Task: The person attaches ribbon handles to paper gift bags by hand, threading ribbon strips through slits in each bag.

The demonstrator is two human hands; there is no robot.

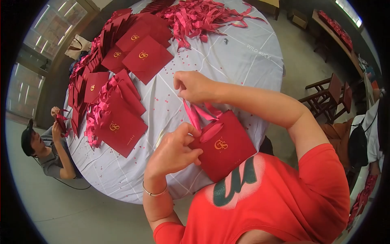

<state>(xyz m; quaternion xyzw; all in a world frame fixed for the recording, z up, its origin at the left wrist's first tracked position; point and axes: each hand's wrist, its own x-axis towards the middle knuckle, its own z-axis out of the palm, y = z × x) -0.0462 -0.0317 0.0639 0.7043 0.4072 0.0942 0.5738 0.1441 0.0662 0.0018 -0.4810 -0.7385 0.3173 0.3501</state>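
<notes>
between both hands, red bag (225,148) lies tilted.

We see a handcraft workroom: a round cloth-covered worktop (243,61) stacked with flat red paper gift bags (134,44) and pink ribbons (203,16), wooden chairs (329,95) alongside.

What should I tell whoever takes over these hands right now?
Left hand: grips the red paper bag by its top edge.
Right hand: pinches the pink ribbon and pulls it up from the bag's top.
Bag: held above the near edge of the round table.
Done: bags with ribbon handles lie stacked on the table's left side.
Left: flat bags and a heap of loose ribbons lie at the far side.
</notes>
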